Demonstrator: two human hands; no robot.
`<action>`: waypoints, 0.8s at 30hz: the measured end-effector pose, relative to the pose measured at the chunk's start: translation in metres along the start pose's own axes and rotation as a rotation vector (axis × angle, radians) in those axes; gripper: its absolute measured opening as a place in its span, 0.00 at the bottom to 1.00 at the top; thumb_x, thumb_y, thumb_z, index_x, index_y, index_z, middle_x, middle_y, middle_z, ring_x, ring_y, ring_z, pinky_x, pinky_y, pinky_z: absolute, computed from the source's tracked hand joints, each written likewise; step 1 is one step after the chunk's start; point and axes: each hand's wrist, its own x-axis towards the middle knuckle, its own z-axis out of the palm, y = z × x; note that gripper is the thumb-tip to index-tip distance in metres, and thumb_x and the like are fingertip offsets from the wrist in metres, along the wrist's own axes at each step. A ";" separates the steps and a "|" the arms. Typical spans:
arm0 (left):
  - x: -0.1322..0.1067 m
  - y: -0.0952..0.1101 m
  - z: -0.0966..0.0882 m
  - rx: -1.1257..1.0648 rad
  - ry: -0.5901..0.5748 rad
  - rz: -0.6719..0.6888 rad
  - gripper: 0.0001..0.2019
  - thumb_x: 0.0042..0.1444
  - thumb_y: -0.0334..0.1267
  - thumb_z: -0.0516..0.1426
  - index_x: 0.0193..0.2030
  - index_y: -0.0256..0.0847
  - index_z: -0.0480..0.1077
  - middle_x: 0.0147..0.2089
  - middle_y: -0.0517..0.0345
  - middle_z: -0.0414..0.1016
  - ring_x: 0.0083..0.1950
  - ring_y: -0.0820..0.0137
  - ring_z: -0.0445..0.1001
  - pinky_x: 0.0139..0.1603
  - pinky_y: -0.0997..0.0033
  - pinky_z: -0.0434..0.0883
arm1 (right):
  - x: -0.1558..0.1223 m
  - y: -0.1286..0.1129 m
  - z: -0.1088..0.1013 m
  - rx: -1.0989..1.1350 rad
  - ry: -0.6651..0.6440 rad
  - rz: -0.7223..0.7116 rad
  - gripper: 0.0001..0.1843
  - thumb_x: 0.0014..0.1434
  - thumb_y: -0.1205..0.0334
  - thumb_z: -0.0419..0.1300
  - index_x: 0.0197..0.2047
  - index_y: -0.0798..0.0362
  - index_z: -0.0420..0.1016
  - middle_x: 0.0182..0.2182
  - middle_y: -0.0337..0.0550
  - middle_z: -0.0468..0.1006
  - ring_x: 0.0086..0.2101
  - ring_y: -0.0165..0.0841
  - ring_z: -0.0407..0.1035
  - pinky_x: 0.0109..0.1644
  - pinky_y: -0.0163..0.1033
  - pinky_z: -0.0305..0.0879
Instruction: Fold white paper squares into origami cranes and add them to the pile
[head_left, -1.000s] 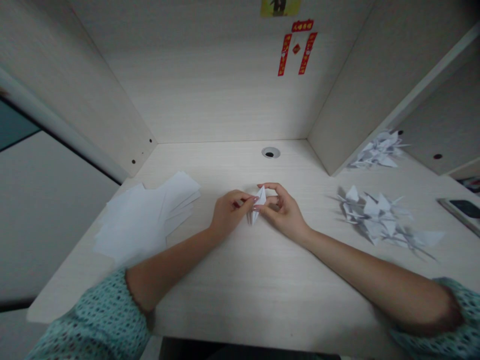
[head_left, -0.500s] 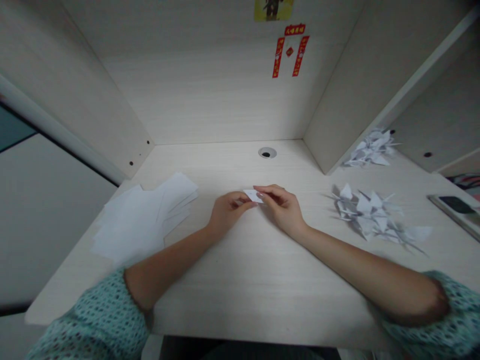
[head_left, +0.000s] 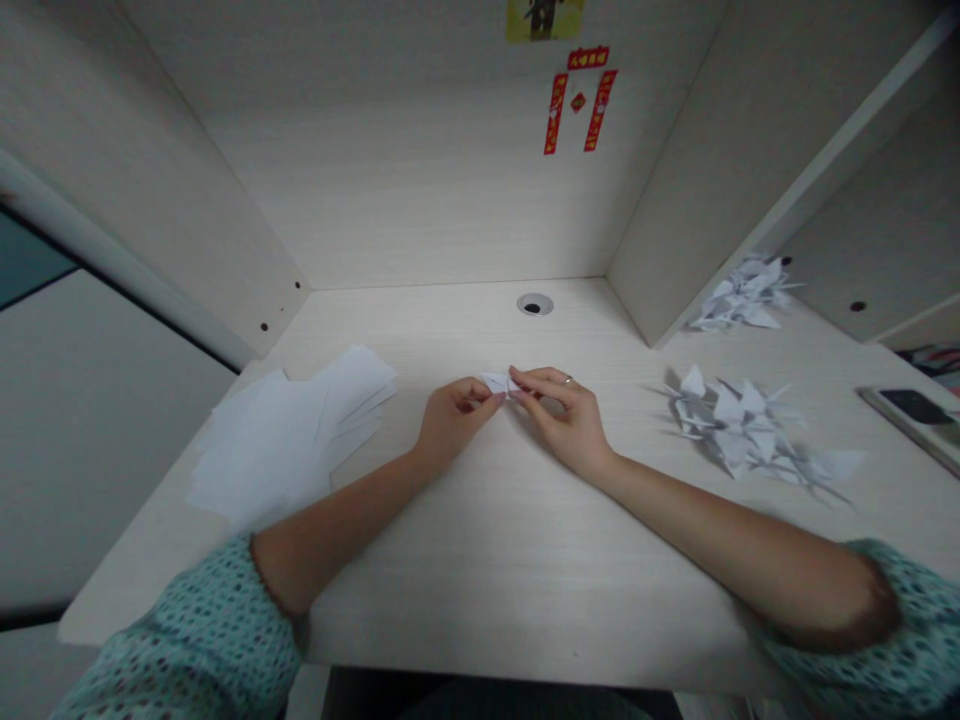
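Note:
A small folded piece of white paper (head_left: 496,382) is held just above the desk, between both hands. My left hand (head_left: 457,415) pinches its left side with thumb and fingers. On the other side, my right hand (head_left: 564,415) grips the right edge between thumb and index finger, with a ring on one finger. The fingertips cover part of the paper, so its full folded shape cannot be made out. Loose sheets of white paper (head_left: 277,440) lie fanned out to the left of my left forearm.
To the right lies a heap of folded paper cranes (head_left: 750,425), with another pile of cranes (head_left: 746,295) behind it by the divider panel (head_left: 712,190). A phone (head_left: 911,415) rests at the far right. A round cable hole (head_left: 535,305) sits at the desk's back.
The paper between my hands has shifted slightly left and now shows a crease or raised fold. My right fingers have moved to its right edge.

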 end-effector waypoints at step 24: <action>0.000 -0.001 0.000 -0.021 -0.017 0.031 0.12 0.50 0.46 0.61 0.32 0.39 0.75 0.31 0.57 0.78 0.28 0.74 0.72 0.31 0.75 0.66 | 0.000 -0.005 -0.001 -0.048 0.036 0.013 0.11 0.55 0.57 0.63 0.42 0.46 0.80 0.34 0.44 0.81 0.33 0.35 0.73 0.40 0.43 0.70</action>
